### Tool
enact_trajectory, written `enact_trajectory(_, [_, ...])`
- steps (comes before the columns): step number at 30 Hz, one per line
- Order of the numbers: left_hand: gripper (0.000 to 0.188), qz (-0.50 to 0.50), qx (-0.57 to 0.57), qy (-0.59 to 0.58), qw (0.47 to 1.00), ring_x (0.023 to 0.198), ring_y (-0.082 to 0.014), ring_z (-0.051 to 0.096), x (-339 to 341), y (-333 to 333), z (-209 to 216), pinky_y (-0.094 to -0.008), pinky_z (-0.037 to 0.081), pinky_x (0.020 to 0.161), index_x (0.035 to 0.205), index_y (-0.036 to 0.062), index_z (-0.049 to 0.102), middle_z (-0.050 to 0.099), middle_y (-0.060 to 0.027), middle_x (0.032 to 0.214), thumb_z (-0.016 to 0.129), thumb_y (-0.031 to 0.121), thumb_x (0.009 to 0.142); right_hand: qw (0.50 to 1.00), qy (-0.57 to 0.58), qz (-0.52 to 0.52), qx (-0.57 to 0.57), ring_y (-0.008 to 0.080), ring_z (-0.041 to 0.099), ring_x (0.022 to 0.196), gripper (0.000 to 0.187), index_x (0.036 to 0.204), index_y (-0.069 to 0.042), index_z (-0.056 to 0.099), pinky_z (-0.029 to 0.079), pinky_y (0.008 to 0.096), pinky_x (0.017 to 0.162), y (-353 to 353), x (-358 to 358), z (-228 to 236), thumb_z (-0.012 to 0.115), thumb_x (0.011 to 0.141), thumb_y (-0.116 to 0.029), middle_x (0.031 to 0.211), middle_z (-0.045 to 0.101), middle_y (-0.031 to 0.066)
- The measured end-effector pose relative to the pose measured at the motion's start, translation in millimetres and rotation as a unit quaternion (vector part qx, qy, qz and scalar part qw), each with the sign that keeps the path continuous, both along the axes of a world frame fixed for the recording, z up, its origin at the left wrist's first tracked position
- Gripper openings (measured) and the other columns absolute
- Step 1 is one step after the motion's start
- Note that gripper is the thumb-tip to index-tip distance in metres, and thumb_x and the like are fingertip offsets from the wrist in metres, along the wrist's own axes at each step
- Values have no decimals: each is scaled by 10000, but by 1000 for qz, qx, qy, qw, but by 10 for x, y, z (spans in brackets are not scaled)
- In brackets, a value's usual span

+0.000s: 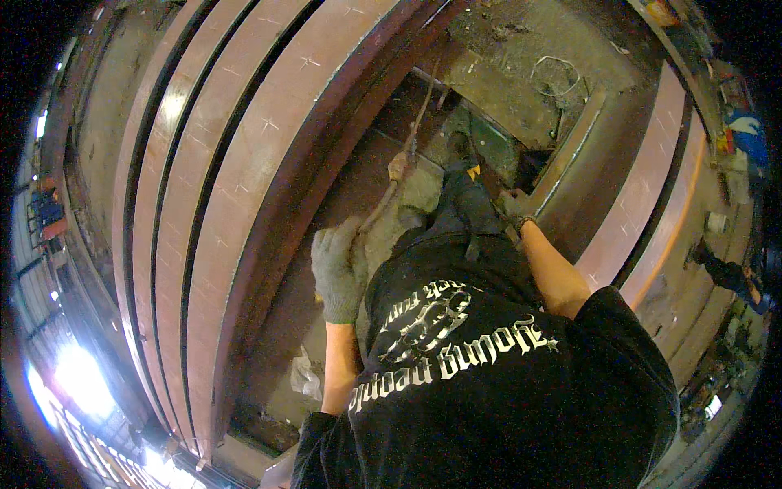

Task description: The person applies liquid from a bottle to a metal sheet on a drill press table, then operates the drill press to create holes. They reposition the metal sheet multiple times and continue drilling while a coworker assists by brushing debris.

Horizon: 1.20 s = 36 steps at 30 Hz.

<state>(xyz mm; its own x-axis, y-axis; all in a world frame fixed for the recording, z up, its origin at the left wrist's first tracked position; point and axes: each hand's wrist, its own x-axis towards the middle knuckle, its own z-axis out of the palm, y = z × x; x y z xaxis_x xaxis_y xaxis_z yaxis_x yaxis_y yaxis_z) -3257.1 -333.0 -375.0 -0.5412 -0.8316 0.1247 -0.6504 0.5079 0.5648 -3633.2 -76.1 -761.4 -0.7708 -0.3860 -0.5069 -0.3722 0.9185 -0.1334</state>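
Observation:
My left hand (338, 273), in a grey knitted glove, is closed around a worn brown cable (379, 210). A lighter, thicker wrapped spot (397, 169) shows on the cable beyond the hand, and from there it runs away up the gap between the beams. On the far side of my legs, my right hand (516, 204) is low beside the thigh, fingers bent inward. What it grips is too dark to make out. My dark trousers (466, 208) and one shoe (459, 145) show between the hands.
Several long reddish-brown steel beams (269, 106) with chalk crosses lie side by side on the left. More beams (631, 208) lie on the right. A loop of wire (556, 75) rests on the dirty floor ahead. Another person (729, 273) is at the far right.

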Motion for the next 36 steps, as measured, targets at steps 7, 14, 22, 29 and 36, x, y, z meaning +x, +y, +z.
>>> enact_trajectory(7, [448,-54,-78,-112,989,995,-339,620,87,-153,36,-440,515,862,1235,120,688,695,-102,1038,700,70,790,993,-64,-81,-57,398,688,1110,634,1229,-35,708,516,484,985,-469,284,766,660,895,-572,1165,731,244])
enact_trajectory(14, [358,-45,-40,-138,989,1005,-333,633,190,-137,-147,-441,528,854,1218,111,703,703,-112,1048,664,114,862,976,-126,-121,-131,351,721,979,627,1269,-48,684,545,457,884,-232,151,198,673,895,-551,1063,764,183])
enact_trajectory(22, [365,57,221,-245,942,961,-438,692,1696,180,-2136,-541,530,823,1177,55,693,723,-245,1060,542,350,1026,980,-170,-55,-92,327,722,930,614,1234,-23,688,557,448,837,-238,2,382,665,910,-544,1037,763,162])
enact_trajectory(29, [400,207,124,-222,945,929,-489,677,1308,-52,-2127,-567,531,795,1143,55,700,722,-265,999,535,395,1014,979,-179,33,-89,340,721,954,618,1250,3,682,556,451,862,-259,-331,443,667,926,-523,1074,755,193])
enact_trajectory(36, [419,266,204,-201,920,1122,-439,677,1879,-113,-2029,-533,541,922,1193,60,718,695,-241,1248,587,380,956,973,-179,84,-116,353,721,978,621,1266,28,676,555,455,886,-500,-603,296,669,943,-503,1111,748,223])
